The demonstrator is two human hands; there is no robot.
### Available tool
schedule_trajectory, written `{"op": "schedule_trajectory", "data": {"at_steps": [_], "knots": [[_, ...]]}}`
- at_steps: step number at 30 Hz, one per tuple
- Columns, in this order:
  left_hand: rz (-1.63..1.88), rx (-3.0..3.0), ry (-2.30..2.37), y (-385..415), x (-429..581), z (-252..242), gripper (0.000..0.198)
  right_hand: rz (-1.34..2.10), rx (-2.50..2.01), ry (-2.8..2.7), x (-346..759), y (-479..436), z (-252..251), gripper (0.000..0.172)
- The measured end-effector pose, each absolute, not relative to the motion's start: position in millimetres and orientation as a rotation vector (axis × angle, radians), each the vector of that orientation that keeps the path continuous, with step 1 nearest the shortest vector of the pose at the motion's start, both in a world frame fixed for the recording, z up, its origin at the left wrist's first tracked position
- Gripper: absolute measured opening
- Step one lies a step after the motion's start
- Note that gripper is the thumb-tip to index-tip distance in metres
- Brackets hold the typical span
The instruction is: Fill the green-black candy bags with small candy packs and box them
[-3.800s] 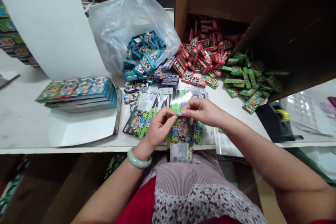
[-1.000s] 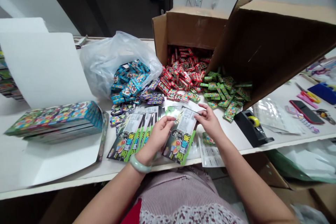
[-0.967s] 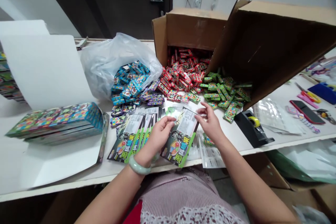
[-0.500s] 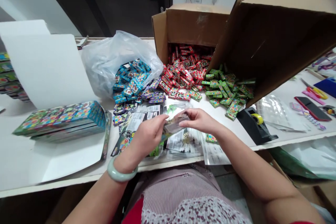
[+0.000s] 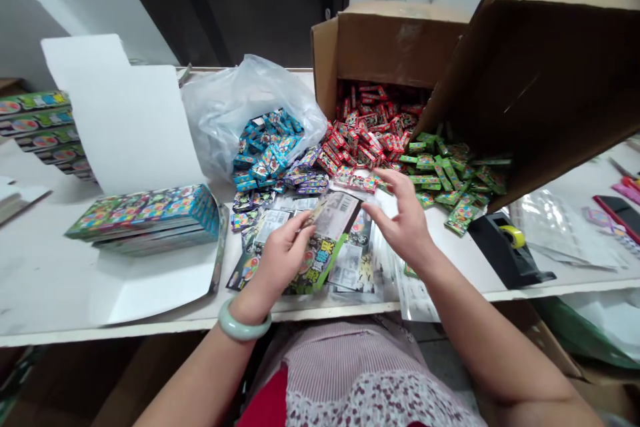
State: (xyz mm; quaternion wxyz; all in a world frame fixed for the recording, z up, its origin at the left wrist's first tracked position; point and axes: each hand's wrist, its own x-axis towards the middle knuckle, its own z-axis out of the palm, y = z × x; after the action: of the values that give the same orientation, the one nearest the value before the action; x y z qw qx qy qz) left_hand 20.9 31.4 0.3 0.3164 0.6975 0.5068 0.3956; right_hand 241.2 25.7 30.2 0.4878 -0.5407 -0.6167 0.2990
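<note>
My left hand, with a pale green bangle at the wrist, is closed on a black-and-green printed packet and holds it tilted over a spread of similar flat packets at the table's near edge. My right hand hovers open just right of the packet's top, fingers spread, over clear sleeves. Behind lie piles of small boxes: blue ones spilling from a plastic bag, purple ones, red ones and green ones.
A tipped cardboard carton covers the red and green piles. A stack of colourful filled cards rests on folded white card at left. A black tape dispenser sits right of my hand. Scissors and a phone lie far right.
My right hand has let go of the packet's top and opened beside it. My left hand now holds the packet alone, tilted up. The camera has shifted slightly left.
</note>
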Motion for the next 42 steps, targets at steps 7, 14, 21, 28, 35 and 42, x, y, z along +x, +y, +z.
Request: {"op": "schedule_trajectory", "data": {"at_steps": [7,14,21,28,35,42], "knots": [[1.027,1.108,0.98,32.6,37.8,3.5,0.03,1.534,-1.124,-1.232,218.4,6.6,-11.5,0.034],[0.835,1.165,0.971,19.4,27.6,-18.5,0.029,1.278,-1.243,-1.056,222.3,23.4,-12.7,0.038],[0.828,0.864,0.98,0.2,21.1,-33.6,0.032,1.445,-1.321,-1.225,213.9,6.9,-25.7,0.031],[1.195,0.823,0.932,27.3,41.5,-7.3,0.031,1.595,-1.293,-1.277,208.7,-20.6,-41.8,0.034],[1.074,0.78,0.873,9.0,47.8,-12.3,0.059,1.713,-1.226,-1.271,228.8,-45.8,-37.0,0.029],[1.017,0.951,0.853,-4.7,38.3,-21.2,0.056,1.131,-1.237,-1.28,237.0,-30.5,-9.3,0.051]]}}
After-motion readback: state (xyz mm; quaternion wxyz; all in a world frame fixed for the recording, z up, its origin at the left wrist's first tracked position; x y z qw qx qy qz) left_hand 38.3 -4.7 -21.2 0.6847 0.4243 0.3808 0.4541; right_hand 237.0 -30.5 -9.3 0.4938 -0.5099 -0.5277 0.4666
